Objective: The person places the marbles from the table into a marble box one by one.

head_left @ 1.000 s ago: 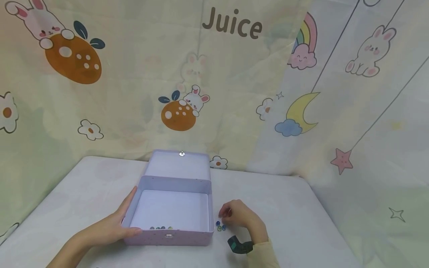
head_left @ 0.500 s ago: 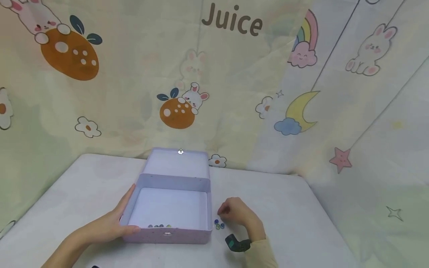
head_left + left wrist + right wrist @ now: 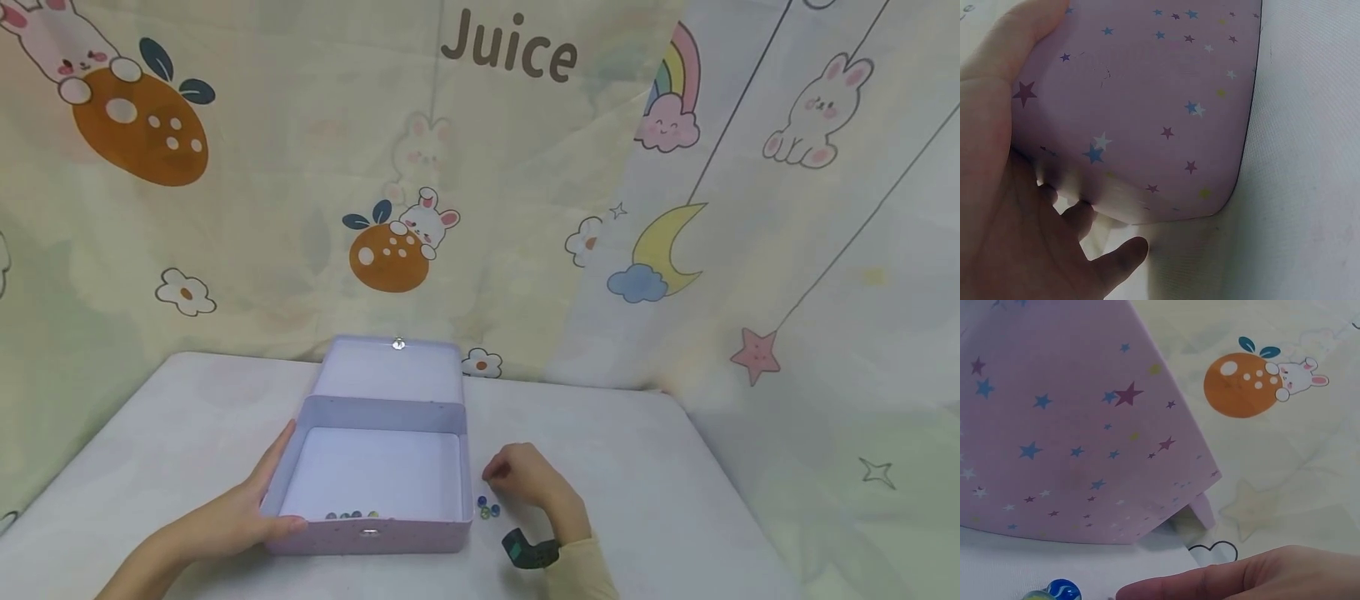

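Note:
A lilac tin box (image 3: 367,537) with a star print stands on the table, its lid (image 3: 390,371) folded back. My left hand (image 3: 232,517) rests on its near left corner, thumb on the front wall and fingers stretched along the left side. In the left wrist view the fingers (image 3: 1124,259) are spread. Several glass marbles (image 3: 356,515) lie inside, by the front wall. Outside, right of the box, 3 more marbles (image 3: 484,512) sit together; one is blue and white (image 3: 1063,590). Beside them hovers my right hand (image 3: 528,475), fingertips bent down; what they hold is hidden.
The white table (image 3: 622,467) spreads out around the box. Behind it hangs a printed cloth (image 3: 285,167) with rabbits and oranges. A dark strap with a camera (image 3: 528,550) sits on the right wrist.
The view has shifted slightly. The right hand's fingertips have drawn a little away from the loose marbles. The left hand and the box stay together as before.

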`<state>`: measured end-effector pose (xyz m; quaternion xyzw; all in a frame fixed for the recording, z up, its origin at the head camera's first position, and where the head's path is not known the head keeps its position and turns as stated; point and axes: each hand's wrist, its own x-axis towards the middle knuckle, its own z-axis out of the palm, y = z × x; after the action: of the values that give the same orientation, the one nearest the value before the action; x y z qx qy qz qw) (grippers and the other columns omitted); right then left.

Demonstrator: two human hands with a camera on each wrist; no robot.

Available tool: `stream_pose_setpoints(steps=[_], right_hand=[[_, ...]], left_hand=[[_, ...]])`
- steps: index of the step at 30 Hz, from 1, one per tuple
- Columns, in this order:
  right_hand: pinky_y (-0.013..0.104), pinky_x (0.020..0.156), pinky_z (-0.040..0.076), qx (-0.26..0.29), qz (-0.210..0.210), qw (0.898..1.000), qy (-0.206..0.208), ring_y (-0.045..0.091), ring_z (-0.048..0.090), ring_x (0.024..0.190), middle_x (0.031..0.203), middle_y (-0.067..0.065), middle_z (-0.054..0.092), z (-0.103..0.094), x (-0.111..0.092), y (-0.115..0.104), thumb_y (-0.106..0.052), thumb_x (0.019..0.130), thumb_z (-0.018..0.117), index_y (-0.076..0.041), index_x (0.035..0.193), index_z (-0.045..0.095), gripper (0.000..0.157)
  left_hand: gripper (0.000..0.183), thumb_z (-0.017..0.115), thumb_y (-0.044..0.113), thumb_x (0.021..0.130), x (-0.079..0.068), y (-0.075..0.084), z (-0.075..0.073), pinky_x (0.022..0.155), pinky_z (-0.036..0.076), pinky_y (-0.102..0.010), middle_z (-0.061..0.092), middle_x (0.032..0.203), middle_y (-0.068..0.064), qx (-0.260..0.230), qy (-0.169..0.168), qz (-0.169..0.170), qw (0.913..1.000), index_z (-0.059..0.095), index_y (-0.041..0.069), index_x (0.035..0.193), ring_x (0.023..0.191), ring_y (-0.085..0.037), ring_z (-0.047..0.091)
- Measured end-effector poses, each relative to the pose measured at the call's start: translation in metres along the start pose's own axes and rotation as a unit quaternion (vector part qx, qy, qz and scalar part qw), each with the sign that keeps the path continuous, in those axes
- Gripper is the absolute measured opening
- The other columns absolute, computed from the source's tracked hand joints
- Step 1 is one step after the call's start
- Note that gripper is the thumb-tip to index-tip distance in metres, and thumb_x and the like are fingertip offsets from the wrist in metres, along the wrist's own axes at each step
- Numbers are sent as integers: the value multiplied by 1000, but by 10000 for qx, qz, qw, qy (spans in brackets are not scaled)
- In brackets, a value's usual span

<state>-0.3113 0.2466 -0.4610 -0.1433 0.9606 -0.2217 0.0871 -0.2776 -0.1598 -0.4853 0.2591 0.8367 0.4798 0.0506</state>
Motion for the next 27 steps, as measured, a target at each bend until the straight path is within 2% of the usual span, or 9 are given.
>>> stream_pose_setpoints(steps=[3,5,7,10,18,27], right_hand=[[38,81,52,60,1,10000,77,17,64,87,87,0,71,-2,-1,3,-2,80,69,-11,89,75,14],[38,81,52,95,31,9999,112,17,64,87,87,-1,71,-2,-2,7,-3,80,69,-11,89,75,14],[38,81,52,131,99,9998,129,16,64,87,88,-2,70,-3,-2,10,-3,81,68,-12,90,75,14],[36,80,53,225,197,9995,133,15,64,87,89,-2,70,-3,-3,12,-3,81,68,-13,91,74,15],[34,79,53,453,166,9986,235,14,63,86,91,-1,70,-9,-6,5,-4,82,68,-11,94,74,15],[33,79,53,536,-172,9973,473,14,63,87,92,-1,70,-13,-5,4,-4,83,67,-9,96,75,15]], left_hand=[[111,72,27,80,1,2,2,86,6,8,-10,159,-18,-60,-13,-118,9999,-14,33,151,139,-1,-1],[111,73,28,80,2,2,4,86,5,8,-9,159,-18,-68,-7,-148,9999,-13,33,151,138,-1,-1],[112,73,29,80,3,2,6,87,6,8,-8,159,-18,-40,15,-94,9999,-13,33,151,128,19,-2],[112,73,27,80,3,1,8,87,5,8,-8,158,-22,-20,42,72,10000,-13,29,151,120,29,-1],[113,74,29,80,1,-2,9,88,6,8,-7,158,-22,97,93,80,9999,-12,24,152,121,30,-4],[113,73,26,79,0,0,7,86,4,8,-7,157,-24,113,59,117,9999,-13,22,152,119,31,-3]])
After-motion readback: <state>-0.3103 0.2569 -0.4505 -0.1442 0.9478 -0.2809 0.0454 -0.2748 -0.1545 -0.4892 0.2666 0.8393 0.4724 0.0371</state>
